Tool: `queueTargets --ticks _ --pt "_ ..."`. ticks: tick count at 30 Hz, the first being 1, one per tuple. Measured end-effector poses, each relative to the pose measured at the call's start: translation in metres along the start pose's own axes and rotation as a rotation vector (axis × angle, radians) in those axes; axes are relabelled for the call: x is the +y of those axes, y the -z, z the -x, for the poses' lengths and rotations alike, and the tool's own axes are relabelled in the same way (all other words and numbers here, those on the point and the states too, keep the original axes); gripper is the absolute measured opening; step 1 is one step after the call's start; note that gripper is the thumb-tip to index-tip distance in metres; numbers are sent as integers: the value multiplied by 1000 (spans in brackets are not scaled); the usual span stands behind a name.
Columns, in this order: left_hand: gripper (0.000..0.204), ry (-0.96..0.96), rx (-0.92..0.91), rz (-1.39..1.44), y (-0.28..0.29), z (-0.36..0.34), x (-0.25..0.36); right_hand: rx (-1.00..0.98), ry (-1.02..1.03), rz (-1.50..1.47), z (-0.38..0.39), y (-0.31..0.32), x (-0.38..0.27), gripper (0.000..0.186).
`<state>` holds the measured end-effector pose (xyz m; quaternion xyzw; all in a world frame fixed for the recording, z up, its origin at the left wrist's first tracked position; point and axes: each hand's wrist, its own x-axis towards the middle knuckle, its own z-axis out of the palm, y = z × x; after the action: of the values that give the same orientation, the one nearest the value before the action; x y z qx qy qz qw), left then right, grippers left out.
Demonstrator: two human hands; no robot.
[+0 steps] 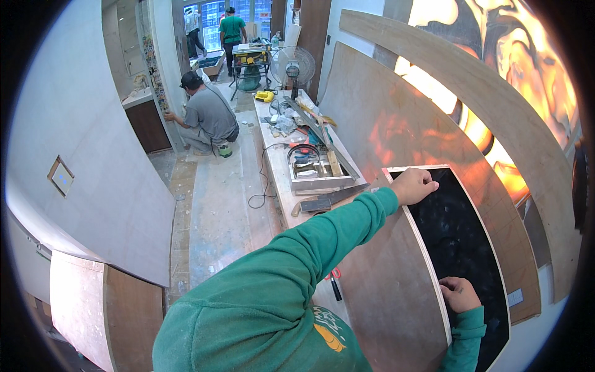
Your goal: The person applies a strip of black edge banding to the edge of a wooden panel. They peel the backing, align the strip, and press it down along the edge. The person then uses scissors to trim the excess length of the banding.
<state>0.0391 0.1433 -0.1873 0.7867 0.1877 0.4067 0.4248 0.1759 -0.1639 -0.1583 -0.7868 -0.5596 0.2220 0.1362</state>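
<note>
Two hands, one black panel, one fan

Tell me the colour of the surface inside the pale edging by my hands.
The surface is black with faint paler smudges, best seen in the head view.

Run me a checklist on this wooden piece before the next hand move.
1. Left hand positioned: ok, at the far end of the black-faced wooden piece with pale edges.
2. Right hand positioned: ok, nearer the body, at the long pale edge.
3. Firm grip: cannot tell, fingertips partly hidden.
4. Support underneath: cannot tell, hidden from this view.
5. Loose tools put away: not ok, a slim red-and-black hand tool lies close beside the piece.
6. Crouching co-worker in grey apart from the piece: ok, well beyond it.
</note>
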Motion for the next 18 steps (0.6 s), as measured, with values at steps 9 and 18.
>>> queueTargets --ticks 9,18 --pt "34 11 0 -1 -1 0 0 -6 -31 24 1 2 -5 27" --pt "34 -6 9 10 -1 -1 1 10 -13 29 0 -1 3 28"
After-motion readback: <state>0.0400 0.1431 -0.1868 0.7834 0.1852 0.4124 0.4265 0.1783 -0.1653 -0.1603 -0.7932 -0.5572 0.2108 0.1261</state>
